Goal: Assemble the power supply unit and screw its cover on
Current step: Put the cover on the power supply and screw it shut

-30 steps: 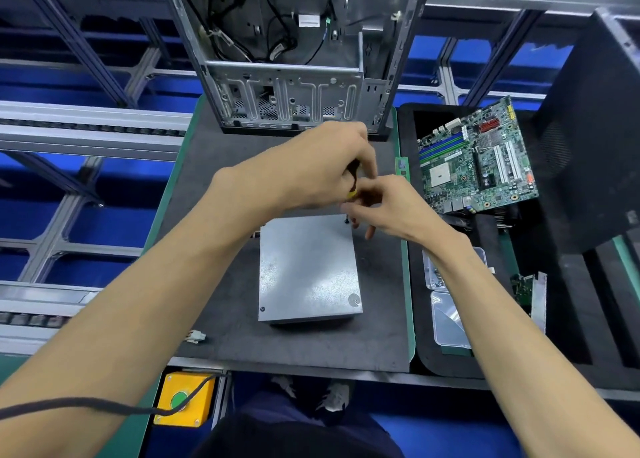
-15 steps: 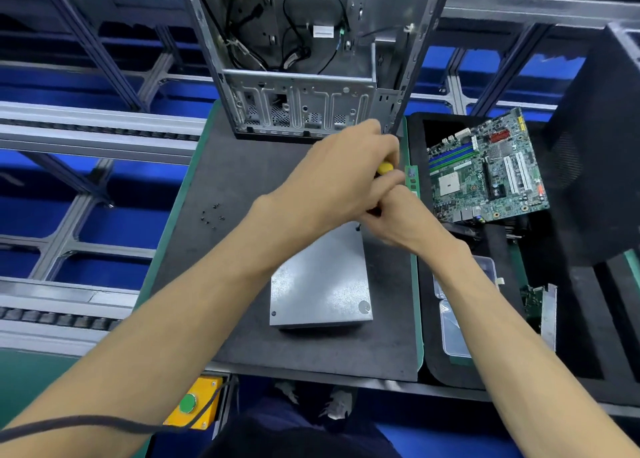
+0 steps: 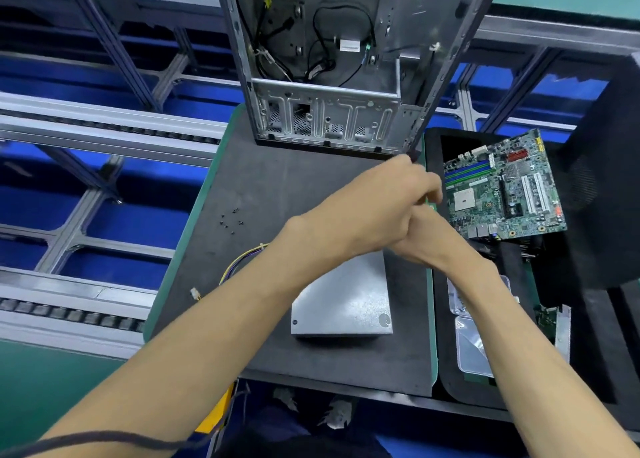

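The power supply unit (image 3: 346, 302), a grey metal box with its cover on top, is seen lying flat on the dark mat (image 3: 284, 187) of the bench, toward the mat's near right part, with a screw visible at its near left corner and a round mark at its near right corner. Its far end is hidden under the two hands, which are held together just above it. The left hand (image 3: 374, 208) is curled, and a dark tip that protrudes from the top of its fist suggests a screwdriver, though the tool itself is almost wholly covered; the grip is closed round it. The right hand (image 3: 429, 239) is pressed against the left from below and the right; whether its grip holds anything cannot be told, since its fingers are hidden behind the left hand. A bundle of yellow and dark wires (image 3: 242, 260) is seen emerging from under the left forearm, with a small white connector (image 3: 195, 294) lying on the mat near it. A few small dark screws (image 3: 231, 220) are scattered on the mat well to the left of the hands. An open computer case (image 3: 332, 77) stands at the far edge of the mat, and a green motherboard (image 3: 502, 187) lies tilted in a black tray to the right.
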